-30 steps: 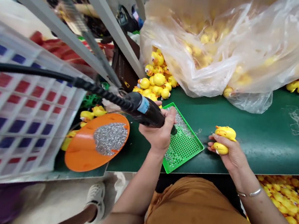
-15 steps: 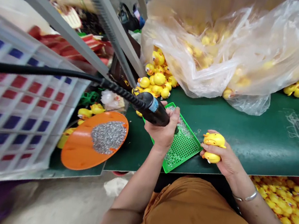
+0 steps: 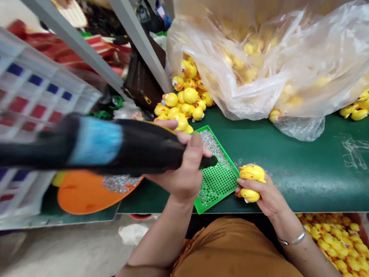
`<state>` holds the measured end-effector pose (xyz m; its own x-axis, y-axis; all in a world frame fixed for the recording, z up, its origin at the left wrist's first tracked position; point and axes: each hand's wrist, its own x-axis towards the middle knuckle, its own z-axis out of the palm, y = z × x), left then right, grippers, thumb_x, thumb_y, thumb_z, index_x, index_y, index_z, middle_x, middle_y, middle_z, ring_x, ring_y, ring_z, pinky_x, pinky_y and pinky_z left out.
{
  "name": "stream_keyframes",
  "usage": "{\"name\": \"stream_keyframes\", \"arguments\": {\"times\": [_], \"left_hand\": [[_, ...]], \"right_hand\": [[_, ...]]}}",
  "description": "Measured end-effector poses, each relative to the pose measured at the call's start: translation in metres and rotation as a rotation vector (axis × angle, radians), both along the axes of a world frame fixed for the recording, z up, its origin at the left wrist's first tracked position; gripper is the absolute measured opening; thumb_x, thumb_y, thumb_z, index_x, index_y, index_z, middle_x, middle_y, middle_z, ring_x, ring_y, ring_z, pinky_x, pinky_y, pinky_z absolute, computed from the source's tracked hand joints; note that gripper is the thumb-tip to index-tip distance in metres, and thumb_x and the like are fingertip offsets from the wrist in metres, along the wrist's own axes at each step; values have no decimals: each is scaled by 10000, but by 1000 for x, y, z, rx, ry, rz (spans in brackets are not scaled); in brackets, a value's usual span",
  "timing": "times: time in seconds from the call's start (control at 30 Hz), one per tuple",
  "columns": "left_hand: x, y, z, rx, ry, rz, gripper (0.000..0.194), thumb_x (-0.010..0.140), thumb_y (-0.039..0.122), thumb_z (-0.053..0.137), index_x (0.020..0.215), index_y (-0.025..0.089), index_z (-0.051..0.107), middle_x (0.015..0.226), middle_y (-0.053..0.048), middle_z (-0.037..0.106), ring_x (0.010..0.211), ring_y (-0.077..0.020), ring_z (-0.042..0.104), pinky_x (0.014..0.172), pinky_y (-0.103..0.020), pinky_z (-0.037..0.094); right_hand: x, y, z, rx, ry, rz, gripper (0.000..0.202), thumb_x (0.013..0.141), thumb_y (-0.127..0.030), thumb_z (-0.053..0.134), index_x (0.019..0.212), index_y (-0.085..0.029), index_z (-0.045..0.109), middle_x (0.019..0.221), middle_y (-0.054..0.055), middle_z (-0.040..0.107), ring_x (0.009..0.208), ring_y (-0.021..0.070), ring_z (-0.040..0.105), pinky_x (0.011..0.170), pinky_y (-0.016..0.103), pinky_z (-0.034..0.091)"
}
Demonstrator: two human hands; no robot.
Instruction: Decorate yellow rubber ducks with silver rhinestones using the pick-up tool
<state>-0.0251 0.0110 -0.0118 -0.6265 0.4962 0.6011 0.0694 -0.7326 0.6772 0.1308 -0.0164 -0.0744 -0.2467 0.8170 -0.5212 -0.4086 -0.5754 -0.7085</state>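
My left hand (image 3: 184, 171) is wrapped round a black corded electric screwdriver (image 3: 145, 146) with a blue band. The tool lies nearly level, its tip pointing right over a green perforated tray (image 3: 218, 187). Small silver screws (image 3: 215, 148) are heaped at the tray's far end, with some scattered in its holes. Just beyond the tray's right corner, my right hand (image 3: 268, 195) grips two yellow toy ducks (image 3: 253, 172) together, one above the other in view. The fingers behind the ducks are partly hidden.
An orange dish (image 3: 84, 195) with more screws sits left, partly covered by the screwdriver. A clear plastic bag (image 3: 261, 90) of ducks and loose duck piles (image 3: 184, 104) lie at the back. A white crate (image 3: 24, 211) stands left; a duck-filled bin (image 3: 344, 250) is lower right.
The screwdriver has swung from slanting to nearly level, its back end coming closer to the camera and covering part of the orange dish. My right hand still holds the ducks.
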Motion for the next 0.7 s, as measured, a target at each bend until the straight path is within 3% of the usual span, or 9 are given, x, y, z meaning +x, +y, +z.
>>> {"name": "stream_keyframes", "arguments": {"times": [0.13,0.27,0.5,0.6,0.7], "left_hand": [[9,-30,27,46,2,-282,297,829,324,824,1004,254,595,582,118,562,437,-78,573,453,-230,487],[20,-45,30,-47,-7,-457,272,876,297,778,1067,285,585,622,113,575,496,-85,616,544,-252,555],[29,-35,23,30,39,-481,268,893,264,753,1098,280,580,630,108,586,462,-70,579,487,-220,515],[27,-33,20,29,134,-482,124,919,276,719,959,264,602,658,87,613,487,-71,585,496,-218,511],[27,-31,15,-30,188,-480,161,945,339,684,850,257,584,657,86,611,500,-71,590,500,-219,496]], "right_hand": [[0,0,1,5,-23,15,634,486,-264,952,979,-189,561,740,-18,683,559,152,670,535,273,536],[-1,0,0,18,-28,17,597,479,-267,923,967,-177,591,733,-4,698,555,167,672,529,282,534],[-1,0,-3,18,-40,15,566,472,-256,881,966,-184,613,734,-3,705,550,179,675,517,292,534],[-1,-1,-1,24,-40,24,565,479,-263,888,964,-195,607,751,-2,711,548,173,669,505,282,522],[-1,-2,1,60,-44,13,541,486,-260,896,934,-212,596,761,-12,701,594,172,666,528,280,526]]}}
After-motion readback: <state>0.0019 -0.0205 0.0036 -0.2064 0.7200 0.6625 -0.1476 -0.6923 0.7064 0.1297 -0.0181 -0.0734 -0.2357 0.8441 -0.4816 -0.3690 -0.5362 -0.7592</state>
